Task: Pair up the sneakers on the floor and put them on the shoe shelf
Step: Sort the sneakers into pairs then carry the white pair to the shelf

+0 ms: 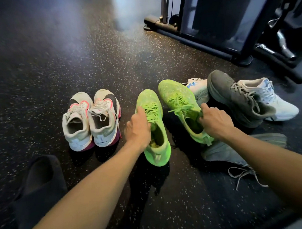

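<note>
Two neon green sneakers lie side by side on the dark speckled floor. My left hand [138, 129] grips the tongue of the left green sneaker [154, 132]. My right hand [215, 121] grips the collar of the right green sneaker [179, 101], which is tilted. A white and pink pair [91, 119] stands together to the left, toes away from me. To the right are a grey sneaker [235, 96], two white and blue sneakers [275, 101] [198, 89], and a second grey sneaker [227, 151] on its side under my right forearm.
A black gym machine frame [203, 36] with its base rail runs across the back right. A dark shoe or slipper [38, 186] sits at the near left. No shoe shelf is in view.
</note>
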A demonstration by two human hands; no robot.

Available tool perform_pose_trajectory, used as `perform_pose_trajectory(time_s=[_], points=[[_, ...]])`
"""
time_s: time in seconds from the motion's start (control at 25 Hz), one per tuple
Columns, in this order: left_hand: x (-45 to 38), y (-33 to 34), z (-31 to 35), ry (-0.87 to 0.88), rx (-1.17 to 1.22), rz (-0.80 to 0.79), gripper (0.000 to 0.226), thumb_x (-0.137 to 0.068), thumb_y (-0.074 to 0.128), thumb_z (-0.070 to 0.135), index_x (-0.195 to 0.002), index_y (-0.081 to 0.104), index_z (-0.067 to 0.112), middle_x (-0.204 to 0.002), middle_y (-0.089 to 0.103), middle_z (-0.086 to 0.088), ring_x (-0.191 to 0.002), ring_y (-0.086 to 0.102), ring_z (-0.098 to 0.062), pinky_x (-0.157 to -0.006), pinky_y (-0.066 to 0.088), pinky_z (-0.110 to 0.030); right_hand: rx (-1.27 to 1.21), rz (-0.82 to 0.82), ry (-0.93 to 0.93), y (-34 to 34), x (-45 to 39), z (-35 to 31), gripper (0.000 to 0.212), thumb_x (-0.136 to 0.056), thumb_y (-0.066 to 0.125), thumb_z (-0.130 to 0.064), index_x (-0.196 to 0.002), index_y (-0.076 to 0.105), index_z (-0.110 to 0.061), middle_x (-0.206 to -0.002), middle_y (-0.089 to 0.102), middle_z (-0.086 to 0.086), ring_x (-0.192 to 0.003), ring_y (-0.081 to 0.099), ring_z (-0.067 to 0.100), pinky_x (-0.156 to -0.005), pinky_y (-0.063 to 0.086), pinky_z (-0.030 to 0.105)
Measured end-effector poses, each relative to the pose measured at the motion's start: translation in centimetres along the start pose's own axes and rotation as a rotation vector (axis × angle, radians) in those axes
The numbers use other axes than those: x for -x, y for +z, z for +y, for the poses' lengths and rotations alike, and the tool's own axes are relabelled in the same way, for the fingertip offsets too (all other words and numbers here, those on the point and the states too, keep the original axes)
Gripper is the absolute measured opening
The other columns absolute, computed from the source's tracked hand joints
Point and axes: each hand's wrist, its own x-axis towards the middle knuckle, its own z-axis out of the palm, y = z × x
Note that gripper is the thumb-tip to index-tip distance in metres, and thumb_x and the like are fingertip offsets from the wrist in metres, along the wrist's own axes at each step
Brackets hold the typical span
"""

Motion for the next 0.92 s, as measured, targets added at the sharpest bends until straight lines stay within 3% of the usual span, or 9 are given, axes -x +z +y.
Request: perform_pose_trajectory(time_s=[0.2,0.32,0.52,0.68,0.8,0.92], points=[[-4.8,-3.1,-0.8,-0.009,-0.056,-0.025,0.029,-0.094,0.054,0.012,-0.117,0.037,0.007,-0.110,0.060,-0.024,-0.102,0.058,-0.043,-0.072,0.039,-0.043,-0.222,-0.054,0.066,-0.8,-0.7,-2.1,0.013,-0.090,0.048,-0.023,-0.093,0.040,-0.013,-0.105,0.059,0.024,-0.094,0.057,0.044,-0.068,0.036,0.037],[-7.4,-3.9,-1.4,-0.012,-0.119,-0.066,0.027,-0.094,0.052,0.004,-0.118,0.041,0.008,-0.113,0.058,-0.024,-0.105,0.056,-0.042,-0.075,0.040,-0.042,-0.313,-0.124,0.080,-0.6,-2.0,-3.5,0.013,-0.090,0.046,-0.023,-0.089,0.040,-0.011,-0.103,0.059,0.024,-0.079,0.058,0.038,-0.061,0.037,0.032],[-10.9,-2.9,-3.5,0.017,-0.160,-0.127,0.027,-0.093,0.049,0.002,-0.119,0.046,0.010,-0.114,0.059,-0.023,-0.106,0.056,-0.042,-0.081,0.044,-0.043,-0.416,-0.195,0.086,1.4,-4.6,-6.6,0.015,-0.091,0.047,-0.024,-0.088,0.042,-0.010,-0.105,0.061,0.024,-0.092,0.061,0.039,-0.069,0.044,0.037],[-11.9,-1.0,-4.2,0.031,-0.165,-0.172,0.029,-0.090,0.047,-0.001,-0.116,0.046,0.012,-0.110,0.059,-0.022,-0.100,0.057,-0.041,-0.077,0.045,-0.043,-0.602,-0.277,0.145,3.1,-5.9,-9.1,0.013,-0.090,0.044,-0.018,-0.098,0.046,-0.008,-0.104,0.059,0.021,-0.066,0.070,0.039,-0.060,0.060,0.046],[-12.2,0.2,-5.1,-0.002,-0.137,-0.162,0.032,-0.089,0.043,-0.004,-0.115,0.045,0.014,-0.106,0.060,-0.021,-0.089,0.055,-0.036,-0.070,0.042,-0.040,-0.630,-0.341,0.178,4.3,-6.4,-9.5,0.013,-0.093,0.045,-0.017,-0.103,0.046,-0.009,-0.109,0.057,0.020,-0.068,0.069,0.039,-0.050,0.059,0.040],[-12.7,0.4,-6.2,-0.019,-0.020,-0.304,0.038,-0.090,0.052,0.006,-0.126,0.048,0.015,-0.120,0.060,-0.021,-0.107,0.056,-0.036,-0.085,0.044,-0.036,-0.669,-0.378,0.147,4.7,-6.7,-9.2,0.023,-0.097,0.050,-0.031,-0.103,0.047,-0.009,-0.108,0.061,0.020,-0.078,0.069,0.037,-0.063,0.060,0.043]])
